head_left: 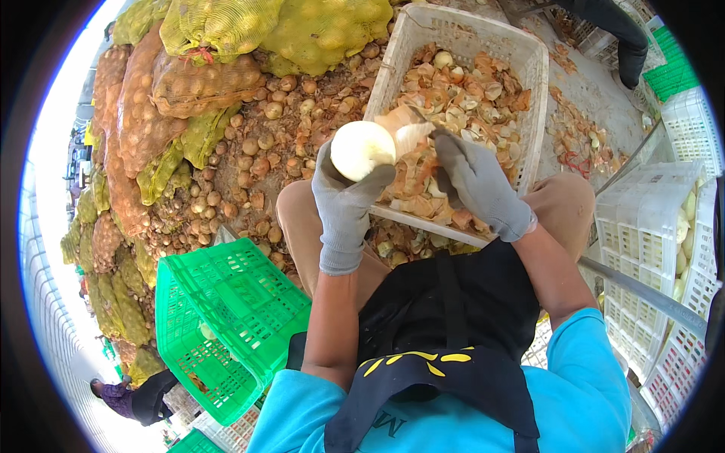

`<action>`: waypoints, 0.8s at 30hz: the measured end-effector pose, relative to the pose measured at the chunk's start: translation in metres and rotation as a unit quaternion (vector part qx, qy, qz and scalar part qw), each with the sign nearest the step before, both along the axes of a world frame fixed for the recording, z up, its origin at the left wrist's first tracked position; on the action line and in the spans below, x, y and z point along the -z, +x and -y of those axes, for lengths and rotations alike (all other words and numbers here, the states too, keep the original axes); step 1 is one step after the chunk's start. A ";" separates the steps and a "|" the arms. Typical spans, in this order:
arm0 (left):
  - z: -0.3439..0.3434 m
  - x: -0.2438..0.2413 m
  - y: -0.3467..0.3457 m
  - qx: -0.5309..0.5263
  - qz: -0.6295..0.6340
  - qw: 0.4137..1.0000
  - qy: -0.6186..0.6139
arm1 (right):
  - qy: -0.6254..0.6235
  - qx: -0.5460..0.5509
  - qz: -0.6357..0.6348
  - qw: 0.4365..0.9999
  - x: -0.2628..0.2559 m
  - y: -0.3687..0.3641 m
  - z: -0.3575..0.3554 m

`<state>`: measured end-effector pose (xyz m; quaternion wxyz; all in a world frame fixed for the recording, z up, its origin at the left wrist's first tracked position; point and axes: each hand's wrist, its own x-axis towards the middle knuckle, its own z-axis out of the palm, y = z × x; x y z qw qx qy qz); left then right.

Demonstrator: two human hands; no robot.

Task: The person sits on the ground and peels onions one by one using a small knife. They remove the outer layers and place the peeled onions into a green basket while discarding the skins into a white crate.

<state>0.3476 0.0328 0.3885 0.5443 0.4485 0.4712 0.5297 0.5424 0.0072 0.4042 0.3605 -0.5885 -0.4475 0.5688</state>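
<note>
A peeled white onion point(362, 150) rests in my left hand point(350, 201), which wears a grey knit glove and has its thumb across the onion's lower side. To its right, my right hand point(476, 181), gloved the same way, is closed on a small knife point(420, 115); only part of its dark, blurred blade shows. A pale strip of onion skin point(412, 136) lies between the onion and the right fingers. Both hands are above the near left part of a white plastic crate point(459, 20) holding many loose brown skins and a few pale onions.
Loose onions point(249, 147) and skins cover the ground at left, below stacked mesh sacks point(207, 82). A green plastic crate point(232, 283) stands tilted near my left knee. White crates point(640, 226), one with peeled onions, and a metal bar point(645, 289) are at right. Other people are nearby.
</note>
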 end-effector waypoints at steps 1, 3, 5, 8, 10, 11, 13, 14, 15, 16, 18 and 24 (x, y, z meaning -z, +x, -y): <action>0.002 -0.001 0.004 0.009 -0.005 1.000 -0.008 | -0.016 0.021 -0.054 0.998 -0.004 -0.005 0.001; 0.007 -0.004 0.018 0.026 -0.011 0.999 -0.023 | -0.043 0.001 -0.067 0.997 -0.005 -0.010 -0.003; 0.011 0.008 0.024 0.040 -0.075 0.996 0.014 | -0.053 0.005 -0.103 0.993 -0.006 -0.010 -0.005; 0.004 -0.001 0.018 0.055 -0.335 0.929 0.150 | -0.006 0.073 -0.134 0.988 -0.008 -0.009 -0.004; 0.004 -0.014 0.016 0.092 -0.405 0.900 0.136 | 0.011 0.035 -0.099 0.994 -0.006 -0.007 -0.004; 0.005 -0.019 0.016 0.102 -0.411 0.898 0.123 | 0.019 0.016 -0.081 0.996 -0.004 -0.005 -0.005; 0.007 -0.029 0.016 0.114 -0.423 0.893 0.099 | 0.059 0.014 -0.029 0.998 0.008 -0.001 -0.009; 0.008 -0.025 0.013 0.118 -0.326 0.935 0.073 | 0.079 0.014 -0.003 0.997 0.014 0.002 -0.011; 0.008 -0.018 0.008 0.117 -0.227 0.966 0.047 | 0.064 -0.038 0.138 0.988 0.018 0.004 -0.015; 0.007 -0.011 0.002 0.115 -0.127 0.985 0.023 | 0.049 -0.087 0.274 0.956 0.022 0.007 -0.019; 0.002 -0.004 -0.010 0.106 0.070 0.992 0.012 | 0.054 -0.139 0.427 0.892 0.025 0.012 -0.019; -0.005 0.010 -0.020 0.129 0.247 0.960 -0.034 | 0.081 -0.106 0.171 0.976 0.013 0.008 -0.007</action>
